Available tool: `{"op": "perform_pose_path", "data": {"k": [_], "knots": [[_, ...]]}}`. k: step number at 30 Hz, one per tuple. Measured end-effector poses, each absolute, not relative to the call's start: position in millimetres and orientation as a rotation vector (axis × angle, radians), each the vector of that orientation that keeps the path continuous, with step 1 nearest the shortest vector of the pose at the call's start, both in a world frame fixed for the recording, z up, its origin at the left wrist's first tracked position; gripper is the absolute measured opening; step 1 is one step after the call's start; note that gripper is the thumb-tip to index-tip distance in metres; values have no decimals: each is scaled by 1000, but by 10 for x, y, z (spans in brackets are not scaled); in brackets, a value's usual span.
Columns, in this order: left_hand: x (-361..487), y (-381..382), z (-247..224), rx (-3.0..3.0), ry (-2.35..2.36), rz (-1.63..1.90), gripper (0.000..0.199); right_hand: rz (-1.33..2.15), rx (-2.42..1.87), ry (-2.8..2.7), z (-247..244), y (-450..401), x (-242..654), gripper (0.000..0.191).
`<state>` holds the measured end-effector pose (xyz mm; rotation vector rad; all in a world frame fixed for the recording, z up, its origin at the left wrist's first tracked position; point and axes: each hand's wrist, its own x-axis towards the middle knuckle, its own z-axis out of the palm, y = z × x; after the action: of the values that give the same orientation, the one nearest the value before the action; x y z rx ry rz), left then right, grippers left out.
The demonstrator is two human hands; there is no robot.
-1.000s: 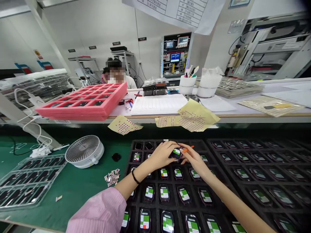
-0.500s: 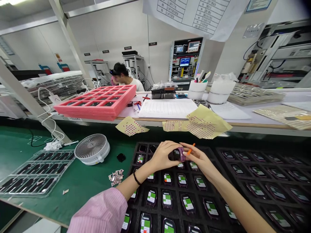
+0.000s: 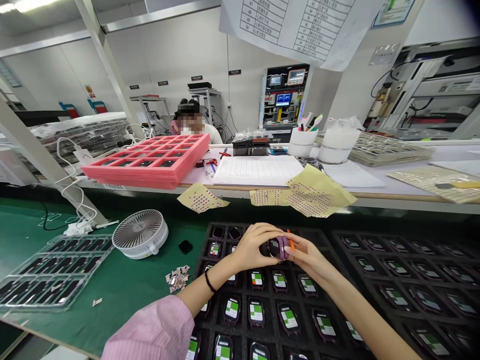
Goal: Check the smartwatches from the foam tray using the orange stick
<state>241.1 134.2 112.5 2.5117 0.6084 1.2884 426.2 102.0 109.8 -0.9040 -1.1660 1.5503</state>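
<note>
Over the black foam tray (image 3: 243,300), my left hand (image 3: 253,248) grips a purple-framed smartwatch body (image 3: 283,248) between thumb and fingers, its dark face turned sideways. My right hand (image 3: 309,256) is closed around a thin orange stick-like tool (image 3: 291,240), and its fingertips meet the right side of the watch body. The tool's tip cannot be made out. Below the hands, several watch bodies (image 3: 288,318) with green and white labels on their screens lie in the tray's pockets.
To the right lies a second black tray of watch bodies (image 3: 397,295). On the left are a white fan (image 3: 140,234), a small black square piece (image 3: 185,246), scattered small tabs (image 3: 177,278) and a clear plastic tray (image 3: 69,305). A shelf behind bears a pink foam tray (image 3: 131,175) and papers; beyond sits a person.
Both hands have come slightly lower with the watch body. The orange tool stands more upright than before, closer to the watch's edge. The view has shifted a little.
</note>
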Motion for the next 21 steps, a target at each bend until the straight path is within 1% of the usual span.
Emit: {"op": "perform_pose_path", "data": {"k": [4,11,18,21], "knots": [[2420,1317,1113,2519,560,1285,50,1541,-895,-1176,1065,987,4293,47],[2447,1258,1120,2536,582,1206,49,1582,-853,-1195,1042,945,4267,52],[2447,1243,1111,2535,582,1156,46,1495,-872,-1246,975,928,4257,57],[2443,1261,1094,2524,586,1169,48,1464,-878,-1262,970,954,4248,55]]}}
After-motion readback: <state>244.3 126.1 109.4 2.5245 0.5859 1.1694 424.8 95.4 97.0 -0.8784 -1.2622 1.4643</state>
